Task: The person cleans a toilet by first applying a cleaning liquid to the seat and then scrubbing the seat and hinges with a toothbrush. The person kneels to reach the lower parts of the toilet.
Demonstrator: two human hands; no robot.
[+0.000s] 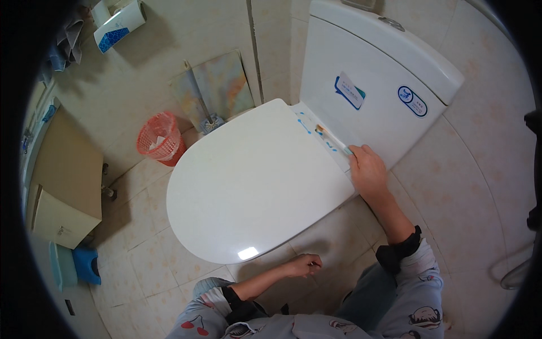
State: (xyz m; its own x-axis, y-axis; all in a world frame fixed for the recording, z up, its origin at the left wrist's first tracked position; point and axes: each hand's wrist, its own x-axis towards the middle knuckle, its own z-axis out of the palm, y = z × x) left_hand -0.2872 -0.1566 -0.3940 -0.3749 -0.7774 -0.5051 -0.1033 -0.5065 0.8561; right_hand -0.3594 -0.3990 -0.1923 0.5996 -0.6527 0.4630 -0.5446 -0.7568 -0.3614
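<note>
My right hand (369,171) grips the handle of a toothbrush (335,140) at the back of a white toilet. The bristle head lies on the narrow ceramic ledge (311,113) between the shut toilet lid (254,178) and the cistern (368,63). Streaks and dots of blue gel (304,126) mark this ledge around the bristles. My left hand (302,265) hangs in front of my body, below the lid's near edge, its fingers curled; I see nothing in it.
A red plastic wastebasket (171,160) with a liner and a toilet brush (199,93) in its holder stand beyond the bowl. At the left are a vanity cabinet (67,156) and a blue plastic stool (87,266). A paper holder (120,25) hangs on the tiled wall.
</note>
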